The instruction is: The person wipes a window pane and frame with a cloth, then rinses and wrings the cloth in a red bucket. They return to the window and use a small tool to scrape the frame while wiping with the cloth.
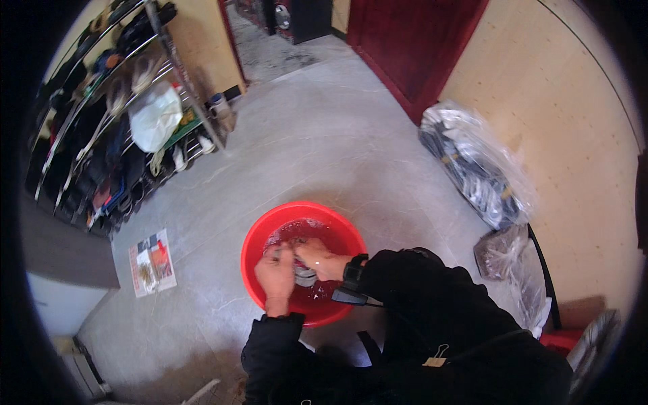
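Observation:
A red plastic basin (pixel 257 230) holding water with some suds stands on the floor before me. Both of my hands are inside its rim, close together over the water. My left hand (pixel 276 273) has its fingers bent near the basin's middle, and my right hand (pixel 319 258) reaches in from the right with curled fingers. Between and just below them shows a pale, ringed object (pixel 305 277), partly hidden by the hands; its kind is unclear. The fingers are blurred, so what each hand grips cannot be told. A dark strap device sits on the right wrist.
Left of the basin, a printed sheet (pixel 169 273) with small items lies on the floor. A metal shoe rack (pixel 185 76) stands at the upper left. Plastic-wrapped goods (pixel 476 167) and a clear bag (pixel 498 253) lie along the right wall, near a red door (pixel 405 45).

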### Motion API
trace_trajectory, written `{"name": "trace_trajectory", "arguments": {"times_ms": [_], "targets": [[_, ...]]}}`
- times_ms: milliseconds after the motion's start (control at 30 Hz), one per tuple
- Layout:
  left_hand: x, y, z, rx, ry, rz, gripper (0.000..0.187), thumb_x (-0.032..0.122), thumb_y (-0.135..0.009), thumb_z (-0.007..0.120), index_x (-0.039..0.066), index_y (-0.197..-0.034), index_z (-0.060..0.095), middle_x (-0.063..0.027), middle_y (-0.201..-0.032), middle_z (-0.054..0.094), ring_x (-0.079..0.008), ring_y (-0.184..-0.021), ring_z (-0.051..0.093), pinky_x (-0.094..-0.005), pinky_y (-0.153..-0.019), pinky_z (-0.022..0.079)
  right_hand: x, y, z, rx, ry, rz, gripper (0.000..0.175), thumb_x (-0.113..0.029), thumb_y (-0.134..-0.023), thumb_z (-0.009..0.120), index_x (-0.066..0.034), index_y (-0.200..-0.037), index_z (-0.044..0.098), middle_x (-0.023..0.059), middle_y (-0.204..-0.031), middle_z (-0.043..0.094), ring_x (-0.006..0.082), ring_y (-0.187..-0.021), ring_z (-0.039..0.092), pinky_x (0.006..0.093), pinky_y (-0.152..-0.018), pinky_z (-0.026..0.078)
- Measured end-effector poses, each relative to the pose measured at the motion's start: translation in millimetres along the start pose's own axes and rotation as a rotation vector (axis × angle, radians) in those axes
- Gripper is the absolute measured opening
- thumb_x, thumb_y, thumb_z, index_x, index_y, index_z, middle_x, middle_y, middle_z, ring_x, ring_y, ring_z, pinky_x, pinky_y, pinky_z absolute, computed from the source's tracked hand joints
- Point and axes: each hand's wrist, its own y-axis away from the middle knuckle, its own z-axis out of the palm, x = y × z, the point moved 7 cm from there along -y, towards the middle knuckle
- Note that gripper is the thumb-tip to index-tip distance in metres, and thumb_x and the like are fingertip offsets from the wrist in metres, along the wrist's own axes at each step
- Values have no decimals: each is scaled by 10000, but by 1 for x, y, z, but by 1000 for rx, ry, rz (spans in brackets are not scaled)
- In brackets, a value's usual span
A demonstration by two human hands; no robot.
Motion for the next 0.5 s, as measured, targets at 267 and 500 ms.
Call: {"name": "trace_trajectory", "arguments": {"times_ms": [267,500], "targets": [[-35,-4,-3,-304,-678,-190,459,478,-980,682,84,-1204,758,-255,-1106,757,-447,-1085,714,-559,-932,547,-44,17,-5,-91,982,-279,335,-232,-853,680,30,-1042,766,246,-1050,759,389,-1055,739,495,-889,573],[-46,8,27,-679,-511,-79,433,228,-883,739,49,-1276,726,-270,-1173,744,-424,-1161,700,-512,-982,541,-52,10,5,-141,1245,-524,392,-165,-824,657,-3,-1170,745,264,-1207,696,409,-1174,679,524,-983,548]]}}
